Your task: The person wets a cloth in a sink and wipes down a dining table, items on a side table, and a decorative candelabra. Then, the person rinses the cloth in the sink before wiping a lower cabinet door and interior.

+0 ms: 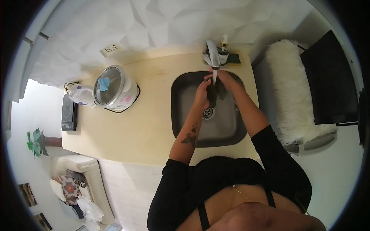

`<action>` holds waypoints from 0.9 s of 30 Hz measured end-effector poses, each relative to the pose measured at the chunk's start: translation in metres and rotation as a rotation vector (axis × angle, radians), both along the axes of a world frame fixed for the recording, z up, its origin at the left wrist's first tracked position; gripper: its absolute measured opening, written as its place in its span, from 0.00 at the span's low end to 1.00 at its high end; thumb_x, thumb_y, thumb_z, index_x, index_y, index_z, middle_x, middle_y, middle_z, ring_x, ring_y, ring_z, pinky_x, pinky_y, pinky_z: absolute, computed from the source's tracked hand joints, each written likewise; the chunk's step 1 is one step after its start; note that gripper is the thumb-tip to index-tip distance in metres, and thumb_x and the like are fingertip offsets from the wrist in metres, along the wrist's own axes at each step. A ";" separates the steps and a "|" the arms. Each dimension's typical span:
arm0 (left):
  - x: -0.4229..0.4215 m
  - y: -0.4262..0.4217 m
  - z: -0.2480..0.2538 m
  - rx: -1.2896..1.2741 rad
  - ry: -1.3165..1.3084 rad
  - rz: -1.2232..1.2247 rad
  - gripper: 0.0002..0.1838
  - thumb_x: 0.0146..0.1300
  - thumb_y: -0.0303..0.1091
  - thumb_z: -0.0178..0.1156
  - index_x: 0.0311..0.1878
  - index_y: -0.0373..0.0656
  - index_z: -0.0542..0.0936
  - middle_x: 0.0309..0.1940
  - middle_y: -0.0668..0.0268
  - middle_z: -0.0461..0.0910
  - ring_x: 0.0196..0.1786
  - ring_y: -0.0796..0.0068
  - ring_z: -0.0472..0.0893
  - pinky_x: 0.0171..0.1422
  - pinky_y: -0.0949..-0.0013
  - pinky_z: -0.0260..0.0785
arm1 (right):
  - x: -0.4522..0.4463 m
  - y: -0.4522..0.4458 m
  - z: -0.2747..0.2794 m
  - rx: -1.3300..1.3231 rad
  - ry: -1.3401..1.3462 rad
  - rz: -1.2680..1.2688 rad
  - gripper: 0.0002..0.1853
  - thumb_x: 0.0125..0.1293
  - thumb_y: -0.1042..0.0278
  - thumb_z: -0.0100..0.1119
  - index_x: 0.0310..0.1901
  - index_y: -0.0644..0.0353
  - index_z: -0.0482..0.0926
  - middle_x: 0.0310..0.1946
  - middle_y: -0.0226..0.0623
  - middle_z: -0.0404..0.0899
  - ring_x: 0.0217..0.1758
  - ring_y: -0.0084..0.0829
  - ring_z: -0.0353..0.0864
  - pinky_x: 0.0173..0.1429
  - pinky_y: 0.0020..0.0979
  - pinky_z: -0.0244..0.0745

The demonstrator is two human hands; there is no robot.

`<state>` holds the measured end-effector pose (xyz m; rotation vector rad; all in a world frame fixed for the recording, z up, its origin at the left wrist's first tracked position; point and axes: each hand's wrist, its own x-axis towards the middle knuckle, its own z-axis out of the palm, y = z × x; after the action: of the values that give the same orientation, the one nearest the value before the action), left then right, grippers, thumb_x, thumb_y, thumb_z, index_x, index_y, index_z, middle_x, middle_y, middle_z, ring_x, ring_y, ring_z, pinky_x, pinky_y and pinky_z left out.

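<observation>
Both of my hands are inside the dark sink basin [177, 127], under a stream of water from the chrome faucet [211, 54]. My left hand [202, 93] is closed on a dark green, elongated thing [211, 94], held above the drain [208, 112]. My right hand [227, 80] is at the stream on the other side, its fingers curled against the top of the dark green thing. More dark green shows below the right hand, blurred by the water; whether it is one piece or two I cannot tell.
Behind the sink stand a soap pump bottle [224, 52] and a green sponge [234, 58]. A lidded white cooker [122, 92], a white appliance [81, 94] and a black hot plate [69, 113] stand on the counter's left. White fur [289, 88] drapes a grey object to the right.
</observation>
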<state>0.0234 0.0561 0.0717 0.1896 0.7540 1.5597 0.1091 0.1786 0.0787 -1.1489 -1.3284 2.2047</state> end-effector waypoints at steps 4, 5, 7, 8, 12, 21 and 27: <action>-0.010 -0.002 -0.022 -0.006 0.043 0.064 0.15 0.66 0.43 0.49 0.45 0.41 0.74 0.40 0.63 0.77 0.42 0.68 0.78 0.51 0.64 0.70 | 0.036 -0.014 -0.028 0.357 -0.210 0.128 0.19 0.58 0.54 0.61 0.42 0.61 0.78 0.37 0.32 0.81 0.40 0.25 0.77 0.46 0.27 0.69; -0.011 -0.003 -0.028 -0.012 0.114 0.092 0.17 0.66 0.45 0.50 0.46 0.41 0.74 0.41 0.61 0.77 0.43 0.67 0.78 0.51 0.64 0.70 | 0.043 -0.017 -0.032 0.428 -0.323 0.219 0.18 0.56 0.53 0.63 0.38 0.61 0.79 0.36 0.33 0.81 0.39 0.24 0.76 0.44 0.26 0.67; 0.002 -0.005 -0.035 -0.209 0.192 0.113 0.18 0.67 0.46 0.49 0.47 0.40 0.74 0.42 0.60 0.76 0.43 0.66 0.78 0.50 0.64 0.70 | 0.036 -0.053 -0.032 0.333 -0.071 -0.029 0.15 0.55 0.58 0.63 0.35 0.62 0.80 0.32 0.34 0.81 0.34 0.25 0.75 0.41 0.28 0.68; 0.012 -0.007 -0.039 -0.404 0.272 0.131 0.19 0.67 0.47 0.48 0.48 0.40 0.74 0.43 0.58 0.76 0.43 0.65 0.78 0.49 0.64 0.70 | 0.028 -0.067 -0.032 0.232 0.180 -0.280 0.12 0.53 0.62 0.64 0.31 0.63 0.80 0.28 0.35 0.81 0.30 0.27 0.75 0.38 0.31 0.69; 0.057 -0.006 -0.094 -0.049 0.788 0.262 0.23 0.68 0.50 0.47 0.49 0.38 0.74 0.43 0.57 0.75 0.44 0.65 0.77 0.47 0.65 0.71 | 0.009 -0.068 -0.044 0.531 -0.203 -0.511 0.09 0.51 0.70 0.58 0.25 0.70 0.76 0.18 0.42 0.76 0.23 0.33 0.75 0.33 0.35 0.69; 0.029 -0.005 -0.034 -0.406 0.449 -0.063 0.21 0.68 0.47 0.47 0.45 0.36 0.76 0.39 0.60 0.77 0.40 0.69 0.77 0.47 0.66 0.70 | 0.032 -0.048 -0.077 0.501 -0.177 -0.372 0.20 0.57 0.53 0.64 0.26 0.66 0.76 0.17 0.36 0.74 0.19 0.25 0.63 0.28 0.32 0.64; -0.026 -0.035 -0.043 0.102 -0.002 -0.021 0.18 0.65 0.40 0.53 0.48 0.34 0.72 0.44 0.57 0.76 0.47 0.69 0.76 0.51 0.64 0.70 | 0.066 -0.059 -0.034 0.459 -0.108 -0.006 0.19 0.57 0.52 0.64 0.32 0.65 0.79 0.26 0.33 0.77 0.33 0.22 0.74 0.41 0.25 0.68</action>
<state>-0.0025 0.0211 0.0291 0.2702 0.6699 1.5791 0.1752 0.1197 0.0444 -1.0958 -1.7519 1.7185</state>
